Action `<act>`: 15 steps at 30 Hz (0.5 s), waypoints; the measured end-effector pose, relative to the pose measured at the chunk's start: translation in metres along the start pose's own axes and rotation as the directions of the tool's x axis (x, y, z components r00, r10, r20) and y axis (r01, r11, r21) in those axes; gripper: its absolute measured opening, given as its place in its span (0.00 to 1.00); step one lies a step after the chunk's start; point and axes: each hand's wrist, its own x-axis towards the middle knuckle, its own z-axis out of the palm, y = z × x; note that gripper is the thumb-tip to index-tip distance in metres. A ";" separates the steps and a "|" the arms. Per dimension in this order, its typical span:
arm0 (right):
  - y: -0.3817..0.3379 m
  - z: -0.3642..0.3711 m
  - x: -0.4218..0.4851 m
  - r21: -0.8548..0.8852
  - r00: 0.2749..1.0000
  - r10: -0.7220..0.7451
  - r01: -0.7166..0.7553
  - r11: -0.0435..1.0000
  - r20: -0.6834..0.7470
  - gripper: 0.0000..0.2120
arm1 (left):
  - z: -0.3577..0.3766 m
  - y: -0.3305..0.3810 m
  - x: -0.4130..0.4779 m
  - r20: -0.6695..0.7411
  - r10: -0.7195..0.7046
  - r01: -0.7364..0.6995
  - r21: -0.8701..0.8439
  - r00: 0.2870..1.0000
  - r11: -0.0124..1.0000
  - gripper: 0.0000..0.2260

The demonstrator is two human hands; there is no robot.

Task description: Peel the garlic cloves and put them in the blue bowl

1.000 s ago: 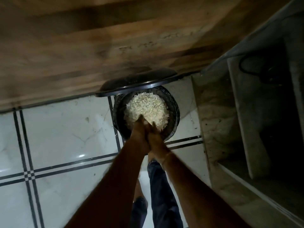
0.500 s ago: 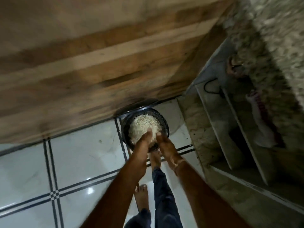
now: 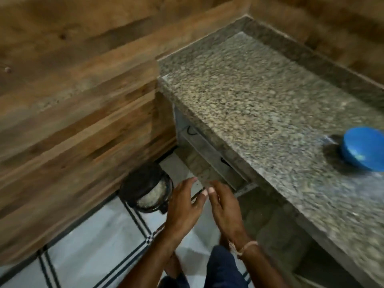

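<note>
Now both hands are up and clear of the bin (image 3: 145, 188), where half a second ago they reached into its pale peels (image 3: 152, 196). The left hand (image 3: 182, 204) and right hand (image 3: 224, 206) hang side by side, fingers loosely spread, holding nothing. The view has swung up, bringing in a speckled granite counter (image 3: 249, 100). The blue bowl (image 3: 363, 148) sits on it at the far right, its contents hidden by blur. The bin stands on white floor tiles (image 3: 93, 242) against a wood-plank wall (image 3: 72, 90).
</note>
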 end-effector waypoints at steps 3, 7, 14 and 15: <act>0.017 -0.060 -0.008 -0.102 0.995 -0.051 0.042 0.994 -0.081 0.15 | 0.035 0.042 -0.005 0.056 0.113 -0.116 0.056 0.992 0.992 0.22; 0.062 -0.141 -0.020 -0.180 0.984 -0.051 0.020 0.983 -0.168 0.22 | 0.099 0.099 -0.001 0.077 0.209 -0.218 0.128 0.975 0.968 0.18; 0.145 -0.269 -0.031 -0.196 0.932 0.080 -0.157 0.968 -0.352 0.16 | 0.220 0.163 0.013 0.199 0.272 -0.300 0.127 0.941 0.945 0.17; 0.156 -0.285 -0.032 -0.203 0.926 0.100 -0.184 0.962 -0.363 0.16 | 0.237 0.172 0.013 0.209 0.280 -0.312 0.141 0.937 0.940 0.18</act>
